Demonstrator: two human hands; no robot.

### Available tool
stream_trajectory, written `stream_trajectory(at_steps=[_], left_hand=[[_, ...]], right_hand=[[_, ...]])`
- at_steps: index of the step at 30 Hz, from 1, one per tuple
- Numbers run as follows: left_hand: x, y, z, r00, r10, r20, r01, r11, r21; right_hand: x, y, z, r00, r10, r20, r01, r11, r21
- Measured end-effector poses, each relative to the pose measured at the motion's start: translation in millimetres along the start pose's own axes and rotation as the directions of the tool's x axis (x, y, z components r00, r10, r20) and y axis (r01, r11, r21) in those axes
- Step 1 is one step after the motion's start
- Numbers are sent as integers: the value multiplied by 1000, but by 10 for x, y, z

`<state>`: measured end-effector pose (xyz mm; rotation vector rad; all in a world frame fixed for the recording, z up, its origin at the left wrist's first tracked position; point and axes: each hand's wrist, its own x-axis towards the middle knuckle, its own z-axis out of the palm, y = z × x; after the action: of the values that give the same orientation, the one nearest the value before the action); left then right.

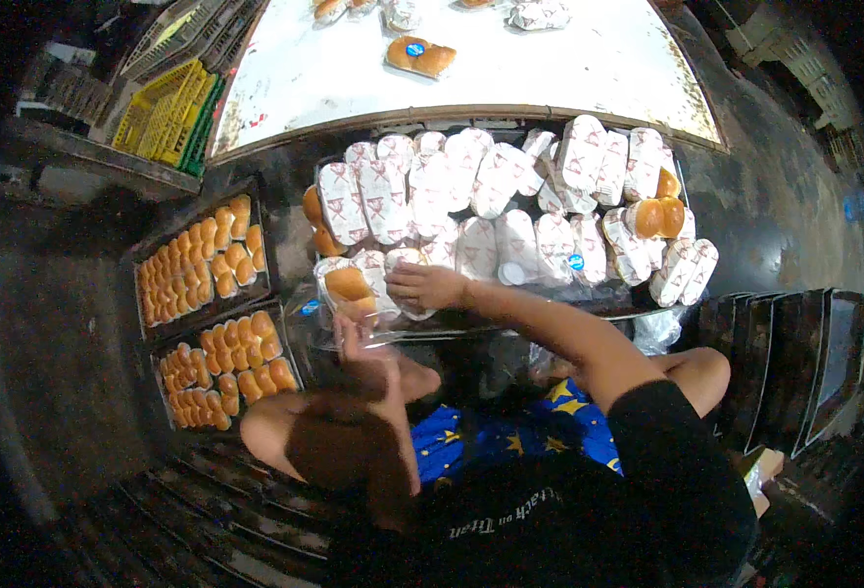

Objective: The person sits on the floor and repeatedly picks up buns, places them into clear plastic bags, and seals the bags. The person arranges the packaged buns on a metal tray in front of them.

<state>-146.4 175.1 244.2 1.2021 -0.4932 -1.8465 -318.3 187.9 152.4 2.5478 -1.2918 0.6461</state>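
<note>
On the near left part of a dark baking tray (pixel 469 323), my left hand (pixel 366 344) pinches a clear plastic bag (pixel 322 329) at the near end of a golden bun (pixel 351 287). Whether that bun is wholly inside the bag is hard to make out. Just right of it, my right hand (pixel 425 287) is closed over a bread roll (pixel 406 257) in white printed paper; its fingertips are partly hidden. Many more paper-backed rolls (pixel 476 246) lie in two rows on the tray, mostly paper side up. Further right, two bun tops (pixel 660 217) show golden side up.
Beyond the tray stands a white-topped table (pixel 314 81) with a bagged bread (pixel 421 57) bearing a blue sticker. Two trays of golden buns (pixel 197 264) (pixel 230 360) lie to the left. Yellow crates (pixel 156 110) stand at far left; dark trays (pixel 777 367) lean at right.
</note>
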Motion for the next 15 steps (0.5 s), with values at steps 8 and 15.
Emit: stream_trajectory(at_steps=[8, 15], left_hand=[[25, 217, 127, 992, -26, 126, 67, 942, -330], [-306, -20, 434, 940, -29, 341, 83, 986, -147]], right_hand=[[-16, 251, -699, 420, 741, 523, -902, 276, 333], [76, -671, -1880, 477, 810, 341, -798, 236, 555]])
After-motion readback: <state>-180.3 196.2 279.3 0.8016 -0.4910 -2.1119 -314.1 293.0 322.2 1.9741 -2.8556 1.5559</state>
